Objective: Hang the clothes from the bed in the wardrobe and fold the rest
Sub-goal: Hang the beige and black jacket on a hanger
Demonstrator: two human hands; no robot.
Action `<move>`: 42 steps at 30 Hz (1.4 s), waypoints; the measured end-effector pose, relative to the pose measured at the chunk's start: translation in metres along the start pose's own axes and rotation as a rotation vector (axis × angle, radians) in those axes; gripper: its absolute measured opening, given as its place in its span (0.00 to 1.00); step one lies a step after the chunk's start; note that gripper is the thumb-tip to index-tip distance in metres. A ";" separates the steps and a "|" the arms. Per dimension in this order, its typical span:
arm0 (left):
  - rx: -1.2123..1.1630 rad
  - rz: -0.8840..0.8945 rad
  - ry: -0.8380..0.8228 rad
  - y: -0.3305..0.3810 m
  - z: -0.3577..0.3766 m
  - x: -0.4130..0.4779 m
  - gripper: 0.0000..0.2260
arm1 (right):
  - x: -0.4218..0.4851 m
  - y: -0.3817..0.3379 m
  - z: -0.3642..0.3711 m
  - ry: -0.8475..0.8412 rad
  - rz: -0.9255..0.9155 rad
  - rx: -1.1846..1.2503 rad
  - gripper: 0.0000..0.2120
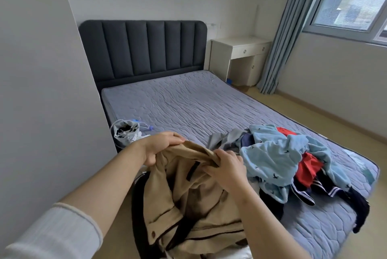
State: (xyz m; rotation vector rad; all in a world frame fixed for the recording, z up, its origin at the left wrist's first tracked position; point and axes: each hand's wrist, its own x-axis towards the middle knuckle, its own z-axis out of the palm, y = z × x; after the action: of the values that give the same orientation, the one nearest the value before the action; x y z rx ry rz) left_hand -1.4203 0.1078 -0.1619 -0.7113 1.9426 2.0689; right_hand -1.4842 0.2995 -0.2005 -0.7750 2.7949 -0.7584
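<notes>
Gripping tan jacket (188, 196) by its top edge, left hand (159, 145) and right hand (226, 169) both bunched on fabric, above bed (188, 99) foot. Clothes pile (278, 158) just right; bag (125, 133) at left edge.

Crumpled tan jacket (188, 202) at bed's (188, 99) foot, beside heaped, perhaps unfolded clothes (278, 162).

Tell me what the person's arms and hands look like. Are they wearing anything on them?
The left arm has a pale grey ribbed sleeve, pushed up towards the elbow, with a rounded cream-coloured cuff edge. The right arm shows no sleeve at all in this view. The left hand and right hand are both bare: no gloves, rings, watch or bracelets can be seen.
</notes>
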 end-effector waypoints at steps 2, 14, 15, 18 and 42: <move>0.143 0.118 -0.007 -0.005 -0.003 -0.015 0.08 | -0.003 0.000 -0.001 0.046 -0.018 0.177 0.04; 0.793 0.062 0.628 -0.076 -0.062 -0.079 0.13 | -0.010 -0.078 0.036 -0.191 -0.226 0.410 0.15; 0.642 0.073 0.675 -0.082 -0.067 -0.085 0.13 | -0.011 -0.086 0.040 -0.258 -0.245 0.389 0.14; 0.264 0.067 0.841 -0.099 -0.084 -0.107 0.14 | -0.017 -0.111 0.060 -0.419 -0.309 0.125 0.13; -0.161 -0.098 1.595 -0.287 -0.213 -0.543 0.09 | -0.260 -0.455 0.228 -0.581 -0.639 0.695 0.10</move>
State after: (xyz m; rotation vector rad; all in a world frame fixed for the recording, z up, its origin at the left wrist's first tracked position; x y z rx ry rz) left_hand -0.7768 0.0204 -0.1541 -3.0078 2.0162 1.5251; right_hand -0.9999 -0.0020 -0.1655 -1.4347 1.5967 -1.2368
